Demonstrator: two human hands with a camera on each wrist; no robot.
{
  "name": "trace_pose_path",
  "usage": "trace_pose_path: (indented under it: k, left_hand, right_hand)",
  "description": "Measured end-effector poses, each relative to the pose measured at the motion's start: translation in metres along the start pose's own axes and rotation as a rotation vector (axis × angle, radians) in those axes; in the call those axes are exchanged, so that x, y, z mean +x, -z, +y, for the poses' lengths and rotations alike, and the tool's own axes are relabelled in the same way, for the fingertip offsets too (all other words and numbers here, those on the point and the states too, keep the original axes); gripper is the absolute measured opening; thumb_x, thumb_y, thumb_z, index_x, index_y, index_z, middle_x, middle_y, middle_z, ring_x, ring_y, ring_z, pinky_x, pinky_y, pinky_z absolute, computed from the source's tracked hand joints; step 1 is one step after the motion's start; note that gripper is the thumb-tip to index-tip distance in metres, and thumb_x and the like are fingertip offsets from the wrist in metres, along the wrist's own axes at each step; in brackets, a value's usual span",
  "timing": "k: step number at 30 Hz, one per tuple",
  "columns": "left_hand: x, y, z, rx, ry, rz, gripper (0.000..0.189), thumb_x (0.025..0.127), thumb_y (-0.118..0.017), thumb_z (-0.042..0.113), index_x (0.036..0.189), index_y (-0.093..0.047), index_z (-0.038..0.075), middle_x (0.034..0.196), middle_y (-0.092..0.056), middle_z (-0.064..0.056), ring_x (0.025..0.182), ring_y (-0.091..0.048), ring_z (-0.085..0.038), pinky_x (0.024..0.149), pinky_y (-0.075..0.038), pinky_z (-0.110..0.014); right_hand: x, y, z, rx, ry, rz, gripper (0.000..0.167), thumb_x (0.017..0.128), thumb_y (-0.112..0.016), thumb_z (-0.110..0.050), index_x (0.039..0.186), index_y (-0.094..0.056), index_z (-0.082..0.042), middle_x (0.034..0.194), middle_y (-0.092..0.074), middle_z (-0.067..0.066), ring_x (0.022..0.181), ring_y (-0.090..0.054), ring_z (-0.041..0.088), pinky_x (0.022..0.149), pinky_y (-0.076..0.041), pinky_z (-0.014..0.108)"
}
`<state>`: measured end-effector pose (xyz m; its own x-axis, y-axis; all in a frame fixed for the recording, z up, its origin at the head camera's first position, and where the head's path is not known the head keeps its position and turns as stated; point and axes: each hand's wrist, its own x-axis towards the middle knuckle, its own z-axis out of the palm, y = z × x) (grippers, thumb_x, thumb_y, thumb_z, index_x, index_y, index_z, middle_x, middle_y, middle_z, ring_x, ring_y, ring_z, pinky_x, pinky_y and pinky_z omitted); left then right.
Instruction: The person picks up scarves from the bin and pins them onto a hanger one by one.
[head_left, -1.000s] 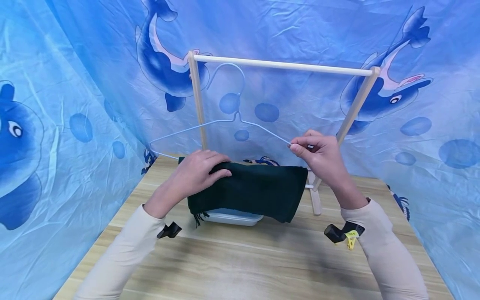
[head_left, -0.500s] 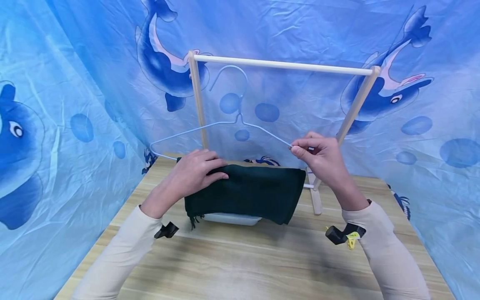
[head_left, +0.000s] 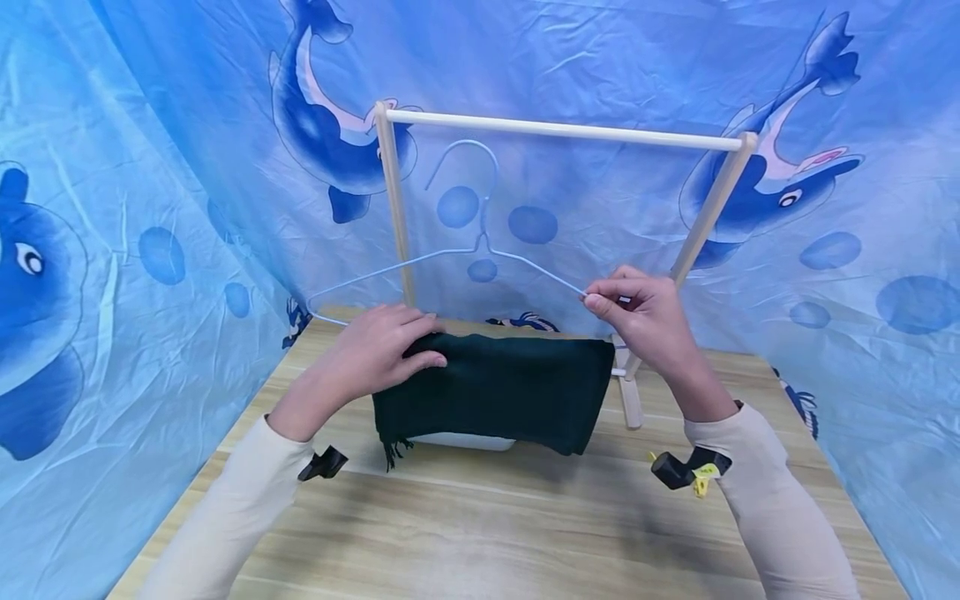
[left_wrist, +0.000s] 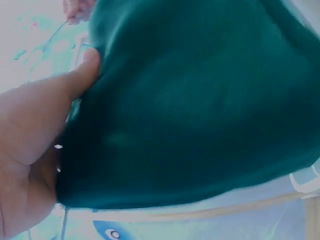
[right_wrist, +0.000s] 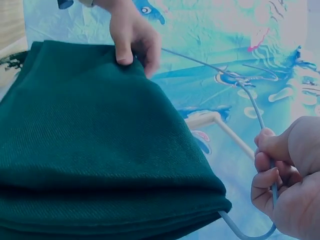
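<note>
Green cloth (head_left: pixel 495 387) on hanger (head_left: pixel 517 257), between left hand (head_left: pixel 381 346), gripping it, now shifted outward, apparently straightening it, and right hand (head_left: pixel 637 315), pinching hanger.

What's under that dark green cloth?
In the head view, a white container peeks out below the dark green cloth. The cloth covers most of it, so I can't see inside.
</note>
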<state>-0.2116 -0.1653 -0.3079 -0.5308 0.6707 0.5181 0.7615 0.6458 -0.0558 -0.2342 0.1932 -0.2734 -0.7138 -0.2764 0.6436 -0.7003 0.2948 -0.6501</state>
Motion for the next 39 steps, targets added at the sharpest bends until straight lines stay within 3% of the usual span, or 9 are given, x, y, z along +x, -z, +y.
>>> trace_pose_path:
  k: [6,11,18,23,27,30,33,36,39]
  left_hand:
    - [-0.011,0.008,-0.002,-0.029,0.024,-0.049,0.03,0.093,-0.077,0.019,0.117,-0.071,0.002,0.103,-0.073,-0.009,0.091,-0.07,-0.026,0.083,-0.056,-0.046]
    - [-0.015,0.006,-0.007,-0.027,-0.004,0.003,0.032,0.09,-0.079,0.015,0.119,-0.071,0.002,0.104,-0.074,-0.009,0.092,-0.07,-0.026,0.081,-0.056,-0.045]
    - [-0.016,0.007,-0.007,-0.045,-0.002,0.063,0.047,0.086,-0.082,0.025,0.127,-0.068,0.005,0.107,-0.073,-0.009,0.093,-0.07,-0.026,0.082,-0.057,-0.045]
    - [-0.016,0.014,-0.004,-0.073,-0.032,0.178,0.041,0.088,-0.082,0.027,0.122,-0.071,0.007,0.109,-0.073,-0.007,0.098,-0.071,-0.025,0.086,-0.057,-0.044]
    - [-0.016,0.023,-0.006,-0.068,-0.065,0.32,0.033,0.097,-0.072,0.034,0.113,-0.074,0.005,0.105,-0.074,-0.009,0.095,-0.071,-0.025,0.084,-0.057,-0.042]
    - [-0.016,0.03,-0.01,-0.056,-0.055,0.442,0.039,0.101,-0.064,0.04,0.107,-0.075,0.002,0.101,-0.072,-0.012,0.091,-0.068,-0.029,0.08,-0.055,-0.042]
    - [-0.015,0.033,-0.016,-0.09,-0.019,0.538,0.044,0.1,-0.064,0.043,0.106,-0.075,0.0,0.101,-0.069,-0.017,0.092,-0.063,-0.034,0.079,-0.049,-0.042]
    - [-0.013,0.036,-0.024,-0.14,0.021,0.565,0.048,0.098,-0.066,0.046,0.109,-0.075,0.0,0.105,-0.067,-0.019,0.097,-0.06,-0.037,0.083,-0.044,-0.044]
    - [-0.013,0.038,-0.033,-0.158,0.049,0.519,0.045,0.096,-0.071,0.042,0.114,-0.075,0.001,0.109,-0.069,-0.018,0.101,-0.06,-0.037,0.087,-0.043,-0.045]
  right_hand:
    - [-0.002,0.002,0.004,0.003,0.002,0.006,0.009,0.091,-0.07,0.008,0.092,-0.078,0.005,0.076,-0.06,-0.001,0.061,-0.044,0.013,0.053,-0.036,0.022]
    - [-0.005,0.002,0.004,-0.01,-0.008,0.003,0.008,0.092,-0.071,0.007,0.092,-0.078,0.004,0.077,-0.06,-0.002,0.063,-0.044,0.013,0.054,-0.037,0.022]
    - [-0.006,0.001,0.005,-0.011,-0.011,0.007,0.009,0.092,-0.07,0.006,0.093,-0.078,0.004,0.079,-0.062,-0.003,0.063,-0.046,0.013,0.053,-0.039,0.021]
    - [-0.006,0.001,0.004,-0.015,0.0,0.005,0.009,0.092,-0.07,0.006,0.092,-0.079,0.003,0.079,-0.062,-0.002,0.062,-0.045,0.013,0.053,-0.038,0.021]
    - [-0.006,0.002,0.005,-0.027,0.005,0.003,0.009,0.092,-0.07,0.006,0.093,-0.079,0.003,0.078,-0.062,-0.002,0.061,-0.045,0.013,0.053,-0.038,0.022]
    - [-0.006,0.003,0.005,-0.039,0.006,0.0,0.009,0.092,-0.07,0.006,0.093,-0.079,0.003,0.078,-0.062,-0.002,0.061,-0.045,0.013,0.053,-0.037,0.022]
    - [-0.006,0.004,0.005,-0.048,0.011,-0.004,0.009,0.092,-0.07,0.006,0.094,-0.079,0.002,0.078,-0.062,-0.002,0.062,-0.044,0.013,0.053,-0.037,0.022]
    - [-0.006,0.004,0.004,-0.047,0.016,-0.006,0.01,0.092,-0.07,0.006,0.094,-0.079,0.002,0.078,-0.062,-0.001,0.062,-0.044,0.013,0.053,-0.037,0.023]
    - [-0.007,0.003,0.004,-0.043,0.021,-0.007,0.01,0.092,-0.071,0.007,0.093,-0.08,0.002,0.078,-0.062,0.001,0.062,-0.045,0.013,0.053,-0.038,0.022]
